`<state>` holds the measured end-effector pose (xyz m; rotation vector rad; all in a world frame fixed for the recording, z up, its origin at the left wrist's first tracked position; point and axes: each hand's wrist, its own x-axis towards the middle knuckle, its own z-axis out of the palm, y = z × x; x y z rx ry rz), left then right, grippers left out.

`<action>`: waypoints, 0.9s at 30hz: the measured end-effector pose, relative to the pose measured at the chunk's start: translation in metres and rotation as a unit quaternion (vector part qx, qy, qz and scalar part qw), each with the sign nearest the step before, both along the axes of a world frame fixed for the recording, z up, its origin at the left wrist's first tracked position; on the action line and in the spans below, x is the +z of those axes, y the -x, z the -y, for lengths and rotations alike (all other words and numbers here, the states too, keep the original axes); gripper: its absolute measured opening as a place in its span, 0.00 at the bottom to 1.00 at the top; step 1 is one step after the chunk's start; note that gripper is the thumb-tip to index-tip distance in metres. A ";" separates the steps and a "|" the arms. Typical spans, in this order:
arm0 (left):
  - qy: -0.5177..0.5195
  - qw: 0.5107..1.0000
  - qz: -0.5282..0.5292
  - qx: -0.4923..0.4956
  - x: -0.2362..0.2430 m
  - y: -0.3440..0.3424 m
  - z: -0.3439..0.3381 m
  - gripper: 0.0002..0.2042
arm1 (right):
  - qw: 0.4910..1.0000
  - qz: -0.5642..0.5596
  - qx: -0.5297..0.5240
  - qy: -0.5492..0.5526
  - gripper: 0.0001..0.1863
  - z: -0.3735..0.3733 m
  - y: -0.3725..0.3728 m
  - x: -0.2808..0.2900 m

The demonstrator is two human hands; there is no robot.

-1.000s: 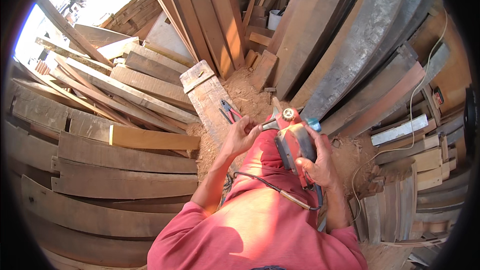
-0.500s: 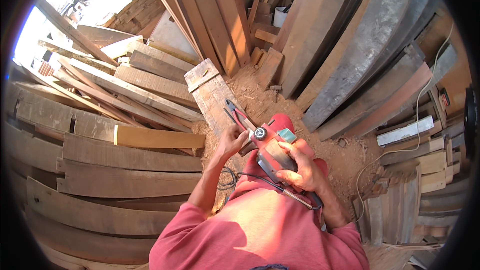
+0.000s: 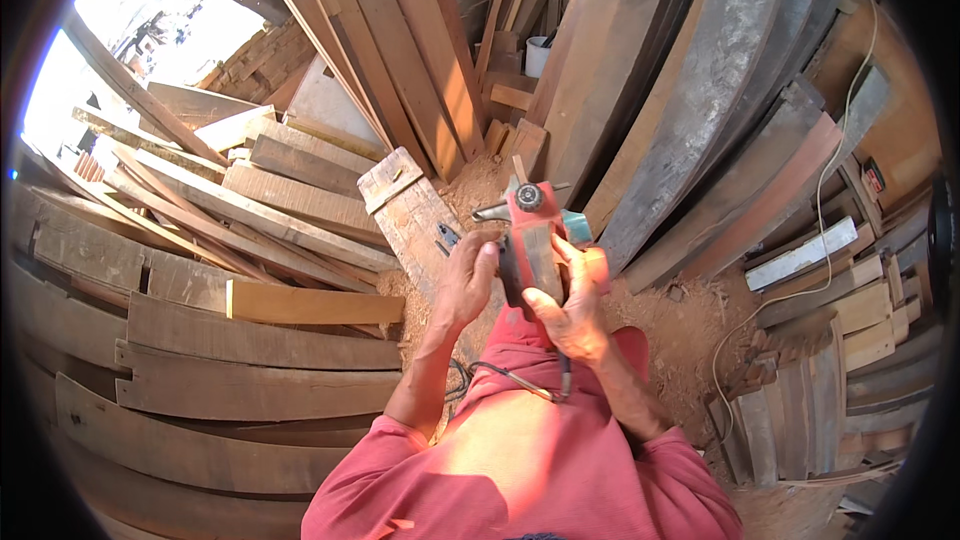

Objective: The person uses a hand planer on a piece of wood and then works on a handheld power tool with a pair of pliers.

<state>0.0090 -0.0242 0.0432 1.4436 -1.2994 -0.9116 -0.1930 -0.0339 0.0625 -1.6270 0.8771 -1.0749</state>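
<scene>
A red electric hand planer (image 3: 540, 252) with a round dark knob is held up in front of my lap. My right hand (image 3: 575, 315) is wrapped round its body, thumb across the near end. My left hand (image 3: 465, 282) is at the planer's left side, fingers stretched out; whether the fingertips touch it I cannot tell. Just beyond that hand, the dark jaws of pliers (image 3: 447, 236) show over a worn wooden plank (image 3: 405, 185); their handles are hidden. A black cord (image 3: 515, 377) hangs from the planer across my lap.
Stacked boards (image 3: 260, 375) fill the left side. Tall planks (image 3: 600, 50) lean at the far side, near a white bucket (image 3: 537, 55). Sawdust (image 3: 690, 325) covers the floor. A pale cable (image 3: 745, 325) runs along the right, beside piled offcuts (image 3: 800, 400).
The planer has turned more upright and moved slightly away from my body, with my right hand still on it. My left hand's fingers have straightened beside it. The pliers' red handles no longer show.
</scene>
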 end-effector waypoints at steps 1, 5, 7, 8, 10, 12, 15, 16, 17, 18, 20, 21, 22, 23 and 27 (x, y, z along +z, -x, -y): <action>0.013 0.998 0.069 -0.002 0.017 0.005 0.002 0.23 | 0.999 0.023 -0.004 -0.039 0.43 -0.004 -0.007 0.007; 0.063 0.974 0.218 -0.008 0.047 0.016 0.005 0.22 | 0.990 0.102 -0.049 0.080 0.39 0.005 -0.034 -0.019; 0.111 0.956 0.272 -0.025 0.040 0.012 -0.009 0.22 | 0.988 0.150 -0.038 0.020 0.37 0.005 -0.041 -0.028; 0.064 0.964 0.256 -0.024 0.039 0.018 -0.021 0.23 | 0.985 0.172 -0.025 -0.010 0.36 0.003 -0.047 -0.031; 0.007 0.970 0.243 -0.022 0.022 0.032 -0.041 0.30 | 0.985 0.168 -0.015 -0.034 0.34 -0.002 -0.045 -0.038; -0.024 0.974 0.220 -0.050 0.007 0.036 -0.044 0.32 | 0.977 0.201 -0.025 -0.061 0.36 -0.009 -0.044 -0.049; -0.066 0.980 0.160 -0.094 0.001 0.042 -0.040 0.32 | 0.981 0.178 -0.045 -0.059 0.35 -0.013 -0.034 -0.063; -0.062 0.984 0.134 -0.097 0.002 0.043 -0.039 0.32 | 0.981 0.180 -0.060 -0.048 0.35 -0.015 -0.034 -0.061; -0.057 0.987 0.108 -0.103 0.005 0.043 -0.037 0.32 | 0.985 0.155 -0.062 -0.047 0.34 -0.016 -0.033 -0.057; -0.102 0.986 0.046 -0.121 0.010 0.038 -0.032 0.35 | 0.988 0.130 -0.068 -0.046 0.34 -0.016 -0.031 -0.052; -0.035 0.994 0.012 -0.106 -0.026 0.033 -0.016 0.34 | 0.996 0.026 -0.080 -0.039 0.32 -0.019 -0.020 -0.044; -0.006 0.994 -0.008 -0.105 -0.041 0.037 -0.009 0.34 | 0.992 -0.066 -0.111 0.002 0.32 -0.021 -0.017 -0.058; -0.055 0.987 -0.116 -0.102 -0.045 0.037 -0.011 0.34 | 0.992 -0.083 -0.086 -0.046 0.33 -0.029 -0.018 -0.048; -0.070 0.980 -0.147 -0.111 -0.033 0.036 -0.010 0.34 | 0.992 -0.087 -0.071 -0.061 0.35 -0.030 -0.019 -0.042; -0.136 0.963 -0.212 -0.098 -0.019 0.044 -0.004 0.31 | 0.974 -0.145 -0.130 0.116 0.35 -0.037 -0.020 -0.052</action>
